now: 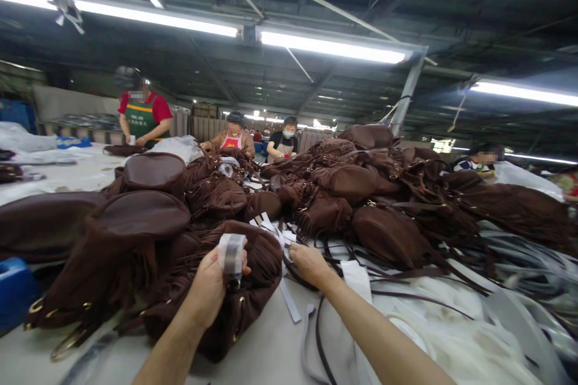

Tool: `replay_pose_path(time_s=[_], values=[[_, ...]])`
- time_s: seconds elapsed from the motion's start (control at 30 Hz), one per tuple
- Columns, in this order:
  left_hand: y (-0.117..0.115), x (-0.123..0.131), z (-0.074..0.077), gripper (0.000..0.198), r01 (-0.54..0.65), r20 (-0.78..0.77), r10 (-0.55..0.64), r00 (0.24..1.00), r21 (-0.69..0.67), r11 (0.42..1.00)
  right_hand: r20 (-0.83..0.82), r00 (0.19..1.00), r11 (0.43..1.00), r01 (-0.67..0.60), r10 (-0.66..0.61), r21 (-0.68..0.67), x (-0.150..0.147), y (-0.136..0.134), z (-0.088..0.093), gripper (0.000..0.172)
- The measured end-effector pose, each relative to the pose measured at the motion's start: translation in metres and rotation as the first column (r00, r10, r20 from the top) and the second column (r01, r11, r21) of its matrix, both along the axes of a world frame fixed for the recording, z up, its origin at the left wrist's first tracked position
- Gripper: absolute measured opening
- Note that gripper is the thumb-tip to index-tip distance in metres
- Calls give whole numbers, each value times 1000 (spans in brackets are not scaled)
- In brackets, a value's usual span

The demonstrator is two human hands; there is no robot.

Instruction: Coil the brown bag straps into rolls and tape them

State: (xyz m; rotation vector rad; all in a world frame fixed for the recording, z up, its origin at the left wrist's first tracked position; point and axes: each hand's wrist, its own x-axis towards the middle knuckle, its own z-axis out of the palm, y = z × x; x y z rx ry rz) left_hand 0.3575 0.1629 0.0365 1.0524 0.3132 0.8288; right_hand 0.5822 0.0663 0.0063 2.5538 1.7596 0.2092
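Note:
My left hand [208, 286] is closed round a whitish wrapped piece with a grey band [232, 254], raised above a dark brown fringed bag [257, 267]. Gold-coloured rings show on that bag just below the fingers. To the right, my right hand [311, 264] reaches into a scatter of white strips [282, 230], its fingers pinched together at their near edge. Whatever lies between those fingertips is too small to make out. A loose white strip [289, 302] rests on the table below it.
More brown bags [142, 216] stand at the left, and a large heap of them [347, 183] fills the middle and right. Dark straps [323, 343] and white plastic wrapping [433, 313] lie at the right. A blue container [17, 292] is at the left edge. Several co-workers stand beyond the table.

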Motion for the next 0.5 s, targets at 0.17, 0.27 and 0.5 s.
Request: replay_pose_path(time_s=[0.17, 0.27, 0.5], values=[[-4, 3, -5, 33, 26, -16, -25, 1000, 57, 998, -34, 995, 996, 93, -93, -4, -39, -12, -1, 25], [-19, 8, -8, 29, 84, -90, -68, 994, 187, 979, -93, 987, 986, 119, -129, -114, -64, -13, -9, 20], [-36, 13, -11, 38, 159, -172, -106, 979, 334, 929, -221, 932, 951, 249, -287, -184, -80, 14, -15, 22]])
